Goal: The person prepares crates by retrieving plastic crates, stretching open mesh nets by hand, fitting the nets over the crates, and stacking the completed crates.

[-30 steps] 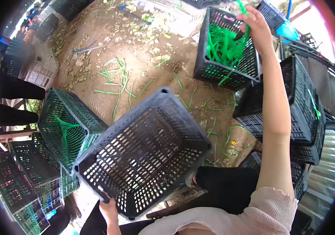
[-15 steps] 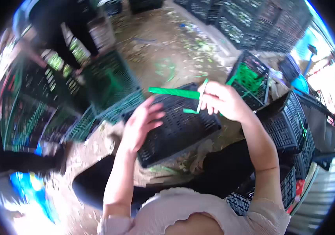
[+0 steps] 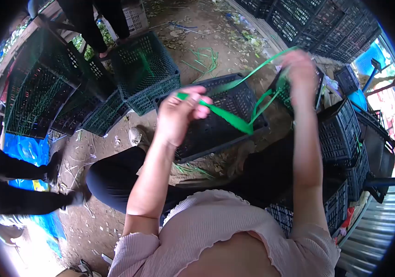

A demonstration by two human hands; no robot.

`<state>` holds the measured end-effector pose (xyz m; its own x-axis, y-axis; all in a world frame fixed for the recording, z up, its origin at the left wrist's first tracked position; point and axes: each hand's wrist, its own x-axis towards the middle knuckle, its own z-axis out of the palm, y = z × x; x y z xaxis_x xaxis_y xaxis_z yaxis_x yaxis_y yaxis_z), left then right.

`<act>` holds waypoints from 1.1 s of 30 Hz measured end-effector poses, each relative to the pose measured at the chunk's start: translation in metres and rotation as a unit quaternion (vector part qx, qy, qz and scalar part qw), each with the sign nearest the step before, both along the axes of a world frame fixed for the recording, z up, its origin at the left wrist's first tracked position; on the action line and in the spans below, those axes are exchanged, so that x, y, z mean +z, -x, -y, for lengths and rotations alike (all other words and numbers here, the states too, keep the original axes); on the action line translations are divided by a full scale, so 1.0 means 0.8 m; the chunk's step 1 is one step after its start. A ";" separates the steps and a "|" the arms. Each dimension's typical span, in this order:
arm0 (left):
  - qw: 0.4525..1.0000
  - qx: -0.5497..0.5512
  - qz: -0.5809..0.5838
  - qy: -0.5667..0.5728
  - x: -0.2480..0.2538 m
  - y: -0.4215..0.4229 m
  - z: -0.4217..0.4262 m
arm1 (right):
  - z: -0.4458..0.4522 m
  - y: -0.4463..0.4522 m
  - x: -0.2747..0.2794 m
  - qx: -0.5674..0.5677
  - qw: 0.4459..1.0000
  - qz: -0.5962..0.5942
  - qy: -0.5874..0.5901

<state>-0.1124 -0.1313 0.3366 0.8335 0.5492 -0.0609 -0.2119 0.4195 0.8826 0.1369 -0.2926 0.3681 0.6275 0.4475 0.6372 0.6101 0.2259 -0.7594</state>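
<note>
My left hand (image 3: 179, 113) is closed on one end of a flat green plastic strap (image 3: 229, 119), which slants down to the right from my fingers. Farther right and higher, my right hand (image 3: 299, 71) is smeared by motion; a thin length of the green strap runs from its fingers, and loose loops hang between the two hands. Beneath them on the ground lies a black plastic crate (image 3: 197, 147), partly hidden by the strap and my left hand. Beyond my right wrist, another dark crate (image 3: 318, 87) holds green material.
Dark green mesh crates (image 3: 153, 94) stand at the left, near another person's legs (image 3: 86, 27). Black crates (image 3: 340, 138) are stacked at my right, with a tall crate wall (image 3: 317, 27) behind. Green strips (image 3: 206, 60) lie on the dirt floor. Another person's legs (image 3: 26, 194) show at left.
My left hand has gone from open fingers to gripping the strap's end. My right hand has moved up and to the right, drawing out a length of strap. The view has shifted slightly.
</note>
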 end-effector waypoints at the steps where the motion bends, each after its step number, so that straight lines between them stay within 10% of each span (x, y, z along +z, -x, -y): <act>1: 0.999 0.009 0.038 0.023 0.000 0.005 -0.012 | 0.036 -0.055 0.008 -0.184 0.975 0.124 -0.005; 2: 0.996 0.017 0.077 0.046 0.001 0.010 -0.023 | 0.073 -0.110 0.006 -0.166 0.924 -0.265 -0.221; 5: 0.982 0.035 0.143 0.120 0.013 0.014 -0.049 | 0.077 -0.050 0.010 -0.075 0.984 -0.163 -0.003; 7: 0.970 0.018 0.184 0.160 0.017 0.010 -0.061 | 0.039 0.044 -0.002 -0.033 0.911 0.246 0.329; 9: 0.959 0.007 0.204 0.199 0.030 0.007 -0.075 | 0.014 0.114 -0.039 0.245 0.905 0.170 0.303; 12: 0.959 0.087 0.216 0.158 0.038 0.018 -0.126 | 0.010 0.133 -0.088 0.311 0.799 -0.015 0.515; 18: 0.959 0.237 0.131 0.087 -0.035 0.061 -0.264 | 0.077 0.119 -0.081 0.358 0.868 -0.218 0.265; 20: 0.988 0.137 0.073 0.021 -0.050 0.034 -0.218 | 0.084 0.141 -0.056 0.362 0.811 -0.381 0.258; 23: 0.975 0.074 -0.188 -0.094 -0.046 -0.007 -0.085 | 0.070 0.165 -0.057 0.265 0.864 -0.417 0.099; 26: 0.931 -0.283 -0.058 -0.221 -0.050 -0.009 0.030 | 0.048 0.175 -0.060 0.205 0.858 -0.469 -0.046; 30: 0.910 -0.331 -0.050 -0.244 -0.078 -0.006 0.137 | 0.026 0.171 -0.068 0.169 0.876 -0.449 -0.049; 33: 0.967 -0.220 -0.115 0.052 -0.059 0.001 0.136 | 0.033 0.161 -0.091 0.151 0.927 -0.333 0.088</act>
<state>-0.1131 -0.2402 0.2897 0.9433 0.1258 -0.3073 0.2033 0.5129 0.8340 0.0078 -0.3190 0.2953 0.6837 0.7277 0.0542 -0.0774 0.1463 -0.9862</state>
